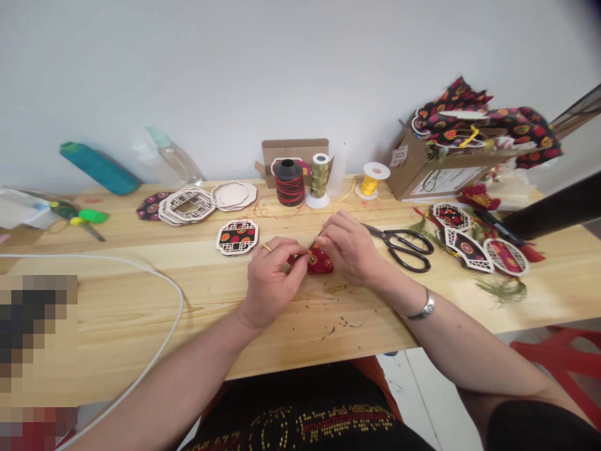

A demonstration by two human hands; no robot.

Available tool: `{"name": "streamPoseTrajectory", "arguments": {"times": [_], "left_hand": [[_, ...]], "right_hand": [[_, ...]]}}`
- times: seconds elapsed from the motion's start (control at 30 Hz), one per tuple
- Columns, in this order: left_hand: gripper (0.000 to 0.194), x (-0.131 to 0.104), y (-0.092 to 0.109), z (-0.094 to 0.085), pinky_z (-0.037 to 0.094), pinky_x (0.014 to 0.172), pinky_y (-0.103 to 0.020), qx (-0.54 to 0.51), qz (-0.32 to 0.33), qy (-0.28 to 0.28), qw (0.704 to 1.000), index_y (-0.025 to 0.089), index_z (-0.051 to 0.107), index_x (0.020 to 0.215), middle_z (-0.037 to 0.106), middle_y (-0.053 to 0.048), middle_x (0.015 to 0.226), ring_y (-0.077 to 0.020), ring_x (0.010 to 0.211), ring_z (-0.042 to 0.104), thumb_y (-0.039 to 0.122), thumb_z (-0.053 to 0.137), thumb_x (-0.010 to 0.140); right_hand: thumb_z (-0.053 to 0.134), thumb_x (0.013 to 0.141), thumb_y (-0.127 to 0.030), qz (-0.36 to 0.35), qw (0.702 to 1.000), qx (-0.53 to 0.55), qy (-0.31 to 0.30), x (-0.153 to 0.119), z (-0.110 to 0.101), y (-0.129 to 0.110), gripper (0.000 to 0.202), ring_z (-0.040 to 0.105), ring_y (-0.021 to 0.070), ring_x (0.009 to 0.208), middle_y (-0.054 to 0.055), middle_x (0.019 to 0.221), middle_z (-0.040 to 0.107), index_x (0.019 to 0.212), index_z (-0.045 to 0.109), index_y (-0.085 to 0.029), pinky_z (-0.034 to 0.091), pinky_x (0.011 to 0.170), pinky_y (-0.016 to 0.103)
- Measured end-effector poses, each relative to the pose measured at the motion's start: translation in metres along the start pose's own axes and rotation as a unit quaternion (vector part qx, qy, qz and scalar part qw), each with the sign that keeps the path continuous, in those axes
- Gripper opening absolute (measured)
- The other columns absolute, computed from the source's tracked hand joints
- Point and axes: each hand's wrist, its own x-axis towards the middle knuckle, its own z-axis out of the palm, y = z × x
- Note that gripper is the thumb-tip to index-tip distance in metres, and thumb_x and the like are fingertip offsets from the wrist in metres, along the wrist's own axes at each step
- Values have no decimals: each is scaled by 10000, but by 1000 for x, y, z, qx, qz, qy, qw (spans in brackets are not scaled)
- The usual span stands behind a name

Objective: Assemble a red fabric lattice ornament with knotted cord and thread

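Head view: your left hand (272, 275) pinches the red patterned piece (321, 262), likely light, soft cloth, best held by its edge; your right hand's (351, 252) fingertips pinch together, on what I cannot tell.

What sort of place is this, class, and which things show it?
Probably a small craft workshop: the left hand holds a red patterned piece over a wooden worktable, with scissors and a spool of yellow thread nearby.
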Motion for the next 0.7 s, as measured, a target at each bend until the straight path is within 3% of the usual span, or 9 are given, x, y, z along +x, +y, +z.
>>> {"name": "streamPoseTrajectory", "arguments": {"times": [0.1, 0.17, 0.23, 0.4, 0.7], "left_hand": [[56, 0, -1, 0, 495, 717, -296, 2, -6, -3, 1000, 191, 685, 813, 696, -12, 805, -132, 717, 650, 142, 660, 802], [56, 0, -2, 0, 497, 725, -301, 0, -9, -7, 1000, 192, 685, 819, 699, -15, 818, -136, 729, 655, 147, 654, 808], [57, -1, -2, 0, 500, 730, -306, -1, -11, -6, 1000, 191, 685, 824, 701, -21, 835, -140, 743, 660, 148, 651, 809], [65, -1, -3, 0, 496, 721, -306, 2, -6, -4, 1000, 189, 676, 828, 700, -17, 827, -137, 729, 651, 137, 643, 804], [80, 0, -2, 1, 495, 707, -301, 9, -2, -10, 1000, 181, 670, 813, 700, -14, 812, -135, 717, 646, 112, 637, 792]], "right_hand": [[505, 959, -260, -8, 996, 85, 16, 2, -6, 8, 209, 502, 174, 780, 52, 803, 568, 789, 588, -172, 425, 711, 332], [576, 926, -261, -20, 992, 125, 0, 3, -9, 11, 96, 529, 181, 860, 56, 900, 576, 925, 635, -186, 449, 757, 344], [603, 908, -229, -22, 988, 153, -19, 4, -10, 12, 108, 531, 180, 899, 49, 938, 563, 1000, 656, -215, 459, 779, 350], [606, 893, -148, -9, 984, 176, -37, 2, -6, 11, 148, 513, 162, 883, 26, 916, 534, 944, 700, -250, 455, 794, 351], [632, 888, -180, -2, 981, 191, -42, 1, -2, 10, 96, 512, 151, 860, 24, 882, 540, 875, 716, -226, 447, 780, 336]]}}
